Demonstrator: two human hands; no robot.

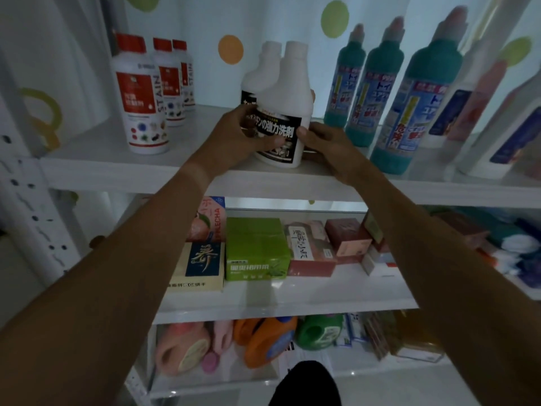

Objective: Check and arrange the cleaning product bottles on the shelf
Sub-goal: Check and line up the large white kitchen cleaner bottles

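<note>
Fingers of the left hand (pixel 234 136) curl round the black label of a white bottle (pixel 285 109), the thumb lying across the printed characters; the right hand (pixel 325 145) grasps the same bottle from the other side, its thumb tip on the label edge and one fingertip showing behind the bottle's shoulder. The remaining right fingers are hidden behind the bottle. It stands at the front of the top shelf (pixel 131 171), smooth opaque plastic with a rounded shoulder and a plain white screw cap. Directly behind the left fingers a second white bottle (pixel 257 80) of the same shape is mostly covered, with only its cap, shoulder and a corner of label in view. Beyond the left knuckles stand three red-capped bottles (pixel 143 95), cylindrical and glossy, marked STAIN. Past the right fingers a row of teal bottles (pixel 377 92) with tapered pinkish nozzles runs back; those nearest the frame edge are blurred and stretched. Below the wrists, cardboard boxes (pixel 257 250) crowd a lower shelf, and their small print is unreadable.
</note>
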